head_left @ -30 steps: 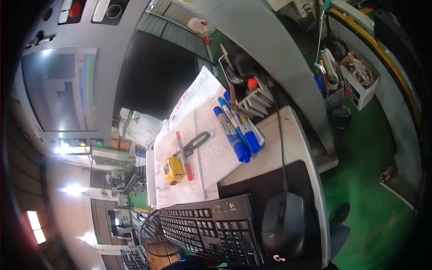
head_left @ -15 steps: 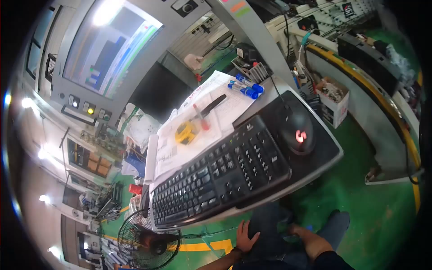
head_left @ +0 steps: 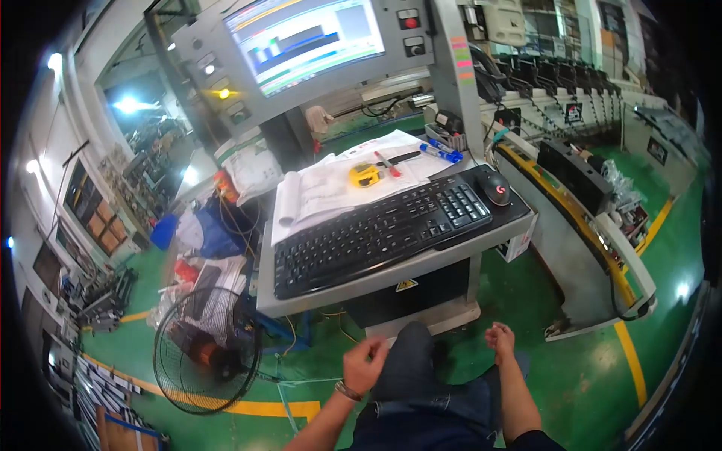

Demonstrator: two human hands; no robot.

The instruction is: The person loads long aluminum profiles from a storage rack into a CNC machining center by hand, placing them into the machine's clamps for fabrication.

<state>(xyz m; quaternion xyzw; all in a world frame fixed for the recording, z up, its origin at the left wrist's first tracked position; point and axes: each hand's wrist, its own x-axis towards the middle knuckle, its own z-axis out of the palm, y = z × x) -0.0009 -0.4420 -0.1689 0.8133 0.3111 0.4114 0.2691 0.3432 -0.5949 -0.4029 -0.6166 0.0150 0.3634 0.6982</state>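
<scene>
My left hand (head_left: 366,364), with a band at the wrist, hovers by my left thigh. Its fingers are curled in and no object shows in them. Above my other leg, my right hand (head_left: 499,340) is raised with fingers bent inward, and it too appears to hold nothing. Both hands are below the desk and touch nothing on it. On the desk lie a black keyboard (head_left: 383,229) and a black mouse (head_left: 490,186). Behind the keyboard, a yellow tape measure (head_left: 365,176), a red pen (head_left: 388,164) and blue markers (head_left: 441,152) rest on paper sheets (head_left: 323,197).
A lit monitor (head_left: 308,45) in a grey control panel (head_left: 226,56) stands over the desk (head_left: 406,272). A black fan (head_left: 207,352) is on the floor at left. To the right runs a machine with a yellow-edged rail (head_left: 553,197). A white bag (head_left: 252,169) sits left of the papers.
My view has levelled and drawn back from the desk. My left hand has lifted off my thigh and its spread fingers have curled. My right hand has risen from my leg.
</scene>
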